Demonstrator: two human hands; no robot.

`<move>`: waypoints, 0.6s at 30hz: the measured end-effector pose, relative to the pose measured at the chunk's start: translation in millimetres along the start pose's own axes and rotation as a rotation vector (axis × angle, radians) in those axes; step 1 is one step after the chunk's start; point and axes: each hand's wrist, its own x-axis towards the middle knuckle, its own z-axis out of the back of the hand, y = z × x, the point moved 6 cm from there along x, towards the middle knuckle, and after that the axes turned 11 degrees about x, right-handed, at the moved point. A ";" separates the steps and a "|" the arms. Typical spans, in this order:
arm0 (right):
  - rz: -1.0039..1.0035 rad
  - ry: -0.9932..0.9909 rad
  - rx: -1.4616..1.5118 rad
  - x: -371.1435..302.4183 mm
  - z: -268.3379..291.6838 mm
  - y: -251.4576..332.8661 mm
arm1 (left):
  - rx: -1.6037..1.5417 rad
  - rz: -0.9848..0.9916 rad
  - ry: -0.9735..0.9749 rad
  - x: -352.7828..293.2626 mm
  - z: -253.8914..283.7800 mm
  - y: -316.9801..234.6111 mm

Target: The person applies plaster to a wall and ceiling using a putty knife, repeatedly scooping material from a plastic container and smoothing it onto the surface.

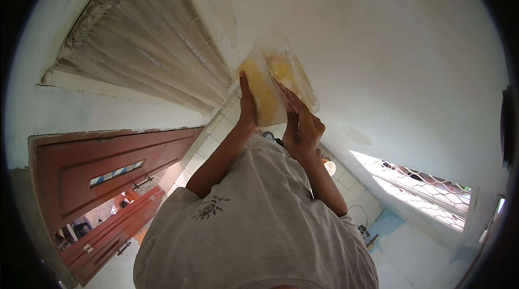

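Note:
Up ahead of my chest is a boxy, translucent plastic container (259, 94) with pale yellow stuff showing through its side. My left hand (248, 106) supports its left side and lower corner, thumb pointing up along the edge. On the other side my right hand (304, 129) has its fingers bent against the ridge between the yellow side and a second pale, yellow-smeared face (292, 75). Whether that face is a lid or part of the same container, I cannot tell. My right fingertips are partly hidden along the ridge.
A gathered beige curtain (146, 35) covers an opening at upper left. Below it is a reddish-brown panelled door (108, 164). White tiles (208, 145) lie below my hands. A small white cup-like object (328, 168) is past my right forearm. A grilled window (421, 189) is at right.

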 end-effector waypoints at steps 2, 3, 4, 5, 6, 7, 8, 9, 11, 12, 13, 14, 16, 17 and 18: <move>0.032 -0.006 0.003 -0.1 -1.2 1.4 | -0.038 0.029 0.009 0.6 -0.6 5.3; 0.057 -0.012 0.006 0.9 -1.8 2.5 | -0.048 0.034 0.022 0.0 -2.0 6.5; 0.081 -0.019 0.008 1.3 -2.4 3.9 | -0.058 0.039 0.034 -0.8 -3.3 7.4; 0.090 -0.040 0.010 1.2 -2.8 4.1 | -0.064 0.047 0.047 -3.6 -8.6 4.5; 0.099 -0.062 0.011 0.9 -3.6 4.5 | -0.069 0.055 0.059 -8.4 -15.3 0.3; 0.108 -0.083 0.013 0.4 -3.7 4.4 | -0.074 0.062 0.071 -11.2 -19.5 -2.3; 0.109 -0.082 0.017 -0.6 -4.4 4.2 | -0.069 0.062 0.122 -11.3 -17.9 -1.0; 0.109 -0.080 0.021 -1.9 -5.2 3.8 | -0.063 0.062 0.173 -11.1 -14.3 0.3; 0.126 -0.090 0.048 -4.8 -5.9 3.7 | -0.073 0.054 0.219 -10.0 -12.4 1.5; 0.143 -0.100 0.070 -6.4 -5.7 4.0 | -0.090 0.047 0.215 -8.3 -13.2 2.1; 0.159 -0.111 0.093 -8.1 -5.8 3.8 | -0.107 0.040 0.210 -7.4 -14.2 2.8; 0.177 -0.165 0.062 -10.8 -4.6 2.0 | -0.104 0.025 0.193 -8.5 -18.0 0.8; 0.213 -0.272 -0.001 -18.3 -3.8 -3.3 | -0.097 -0.004 0.160 -11.7 -25.1 -4.8; 0.106 -0.318 -0.052 -23.2 -1.3 -11.8 | -0.095 0.001 0.168 -10.9 -21.7 -3.5; -0.002 -0.363 -0.102 -30.3 3.7 -19.4 | -0.092 0.005 0.176 -7.9 -14.6 -0.3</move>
